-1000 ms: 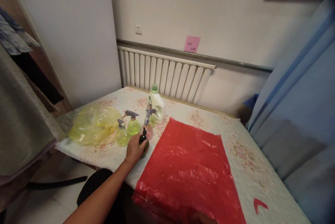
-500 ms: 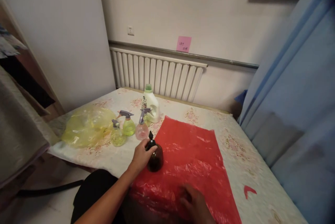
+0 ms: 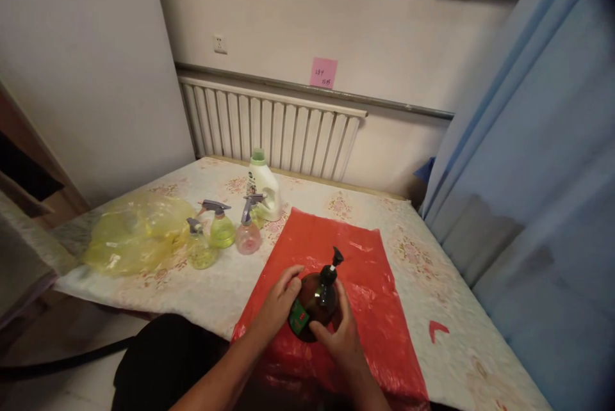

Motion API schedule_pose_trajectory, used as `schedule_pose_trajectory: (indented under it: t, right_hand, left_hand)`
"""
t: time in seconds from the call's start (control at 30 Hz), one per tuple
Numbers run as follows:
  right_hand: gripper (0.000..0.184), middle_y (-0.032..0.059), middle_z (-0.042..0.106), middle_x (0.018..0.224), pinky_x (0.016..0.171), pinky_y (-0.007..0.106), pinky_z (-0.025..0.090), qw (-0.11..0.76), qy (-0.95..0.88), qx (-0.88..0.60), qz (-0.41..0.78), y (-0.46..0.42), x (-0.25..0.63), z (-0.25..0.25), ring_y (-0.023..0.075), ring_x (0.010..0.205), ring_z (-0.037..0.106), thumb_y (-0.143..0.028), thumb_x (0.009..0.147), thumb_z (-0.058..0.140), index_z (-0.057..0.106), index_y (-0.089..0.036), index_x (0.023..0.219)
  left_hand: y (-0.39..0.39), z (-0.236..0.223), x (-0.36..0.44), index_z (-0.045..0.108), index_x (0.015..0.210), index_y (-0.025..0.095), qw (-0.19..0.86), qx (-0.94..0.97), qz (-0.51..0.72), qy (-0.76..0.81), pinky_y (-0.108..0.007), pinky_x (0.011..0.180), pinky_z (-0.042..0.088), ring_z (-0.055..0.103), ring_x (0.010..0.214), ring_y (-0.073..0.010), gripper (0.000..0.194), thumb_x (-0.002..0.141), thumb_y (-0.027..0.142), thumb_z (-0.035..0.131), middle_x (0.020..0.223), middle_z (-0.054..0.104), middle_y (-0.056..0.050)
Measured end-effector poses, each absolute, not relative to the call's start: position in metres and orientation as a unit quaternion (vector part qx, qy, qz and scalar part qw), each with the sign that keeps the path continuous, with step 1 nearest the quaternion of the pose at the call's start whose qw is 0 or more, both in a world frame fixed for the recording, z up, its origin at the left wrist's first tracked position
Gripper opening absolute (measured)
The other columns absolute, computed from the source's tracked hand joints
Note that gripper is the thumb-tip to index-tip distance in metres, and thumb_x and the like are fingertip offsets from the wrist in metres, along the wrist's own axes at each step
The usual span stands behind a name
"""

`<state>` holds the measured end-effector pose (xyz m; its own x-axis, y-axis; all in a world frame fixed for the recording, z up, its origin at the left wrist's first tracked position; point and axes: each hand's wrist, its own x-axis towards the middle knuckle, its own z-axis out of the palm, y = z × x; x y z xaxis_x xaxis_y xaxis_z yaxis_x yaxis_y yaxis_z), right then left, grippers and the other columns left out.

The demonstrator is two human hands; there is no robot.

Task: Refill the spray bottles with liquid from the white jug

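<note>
And here are both hands on the dark pump bottle [image 3: 316,301]; the left hand [image 3: 275,310] is grasping its left side, fingers and thumb against the body, while the right hand [image 3: 344,335] grips the opposite side, thumb across the front; the bottle sits between the two palms, over the red bag [image 3: 331,235], tilted with its pump top [image 3: 337,256] leaning away and to the right, the green label [image 3: 298,318] beside the left hand — whether its base touches the bag, I cannot tell. Beyond the left hand and off to its left stand the pink spray bottle [image 3: 248,239], the green spray bottle [image 3: 223,232] and the small yellowish spray bottle [image 3: 201,254]; the yellow bag [image 3: 137,232] lies farther left of that hand, the white jug [image 3: 269,193] stands farther ahead of it; well to the right of the right hand, a red scrap [image 3: 437,330] lies on the tablecloth [image 3: 432,257]. The step in hand looks like steadying and handling the bottle with both hands; any move from here would call for even pressure on the smooth, round sides, fingers clear of the pump — and a level base before either hand lets go.
</note>
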<state>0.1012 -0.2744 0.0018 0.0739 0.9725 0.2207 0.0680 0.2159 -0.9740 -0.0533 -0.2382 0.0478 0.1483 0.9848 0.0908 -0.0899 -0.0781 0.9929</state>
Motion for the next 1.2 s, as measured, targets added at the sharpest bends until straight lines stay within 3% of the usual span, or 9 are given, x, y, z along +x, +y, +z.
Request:
schedule_pose_trajectory:
  t: [0.17,0.27,0.43,0.53,0.67,0.77,0.83,1.0,1.2]
  right_hand:
    - [0.097,0.0175,0.040,0.152,0.114,0.048,0.034,0.587,-0.516,-0.461,0.420,-0.274,0.110,0.000,0.0330,0.139,0.040,-0.034,0.065,0.076,0.028,-0.015,0.147]
    - [0.098,0.0166,0.042,0.151,0.113,0.047,0.036,0.578,-0.525,-0.448,0.435,-0.276,0.111,0.008,0.0319,0.138,0.042,-0.035,0.065,0.077,0.028,-0.017,0.148]
    - [0.095,0.0157,0.052,0.144,0.110,0.045,0.041,0.574,-0.536,-0.431,0.443,-0.272,0.121,0.032,0.0331,0.134,0.047,-0.035,0.058,0.084,0.042,-0.018,0.142]
    - [0.077,0.0146,0.057,0.138,0.101,0.042,0.049,0.594,-0.528,-0.437,0.421,-0.269,0.131,0.056,0.0321,0.123,0.057,-0.040,0.064,0.079,0.053,-0.019,0.133]
    - [0.040,0.0116,0.071,0.109,0.085,0.037,0.055,0.604,-0.524,-0.521,0.299,-0.267,0.137,0.083,0.0277,0.100,0.066,-0.042,0.076,0.067,0.068,-0.017,0.108]
    - [0.033,0.0083,0.073,0.087,0.074,0.034,0.055,0.592,-0.496,-0.570,0.282,-0.266,0.133,0.089,0.0243,0.082,0.067,-0.043,0.073,0.068,0.071,-0.015,0.091]
    - [0.033,0.0075,0.073,0.081,0.072,0.034,0.055,0.591,-0.477,-0.574,0.307,-0.264,0.131,0.088,0.0232,0.077,0.067,-0.044,0.071,0.069,0.071,-0.015,0.086]
    - [0.033,0.0083,0.076,0.088,0.080,0.037,0.055,0.577,-0.483,-0.542,0.375,-0.262,0.140,0.085,0.0254,0.084,0.069,-0.037,0.064,0.076,0.075,-0.016,0.090]
    - [0.046,0.0081,0.075,0.108,0.096,0.042,0.050,0.604,-0.463,-0.437,0.479,-0.261,0.156,0.076,0.0268,0.104,0.067,-0.031,0.066,0.080,0.070,-0.021,0.111]
  left_hand:
    - [-0.257,0.024,-0.045,0.061,0.126,0.019,0.792,0.331,0.469,0.209,-0.048,0.105,0.041,0.059,0.120,-0.0295,0.053,0.094,0.058,0.043,0.126,0.067,-0.012]
    - [-0.266,0.022,-0.040,0.063,0.123,0.018,0.871,0.210,0.420,0.146,-0.048,0.098,0.047,0.063,0.114,-0.0297,0.052,0.095,0.057,0.042,0.120,0.071,-0.013]
    - [-0.267,0.022,-0.040,0.068,0.114,0.015,0.864,0.138,0.454,0.169,-0.039,0.083,0.053,0.070,0.096,-0.0262,0.044,0.095,0.050,0.050,0.107,0.075,-0.013]
    - [-0.267,0.022,-0.040,0.065,0.119,0.015,0.847,0.159,0.473,0.181,-0.038,0.077,0.054,0.070,0.094,-0.0266,0.042,0.093,0.047,0.056,0.112,0.074,-0.014]
    - [-0.269,0.025,-0.036,0.059,0.129,0.018,0.808,0.219,0.523,0.159,-0.037,0.083,0.052,0.067,0.104,-0.0277,0.045,0.090,0.040,0.063,0.122,0.070,-0.013]
    - [-0.271,0.028,-0.031,0.059,0.129,0.018,0.776,0.251,0.557,0.159,-0.035,0.088,0.050,0.064,0.109,-0.0271,0.046,0.088,0.036,0.066,0.126,0.067,-0.012]
    - [-0.273,0.028,-0.030,0.060,0.128,0.017,0.772,0.252,0.552,0.188,-0.034,0.081,0.053,0.066,0.104,-0.0266,0.045,0.088,0.038,0.065,0.123,0.068,-0.012]
    - [-0.275,0.024,-0.032,0.065,0.117,0.016,0.815,0.181,0.475,0.278,-0.030,0.058,0.053,0.069,0.075,-0.0219,0.044,0.092,0.051,0.055,0.097,0.076,-0.010]
    - [-0.275,0.033,-0.031,0.070,0.106,0.013,0.845,0.145,0.426,0.289,-0.026,0.049,0.051,0.068,0.059,-0.0178,0.047,0.092,0.055,0.053,0.079,0.076,-0.007]
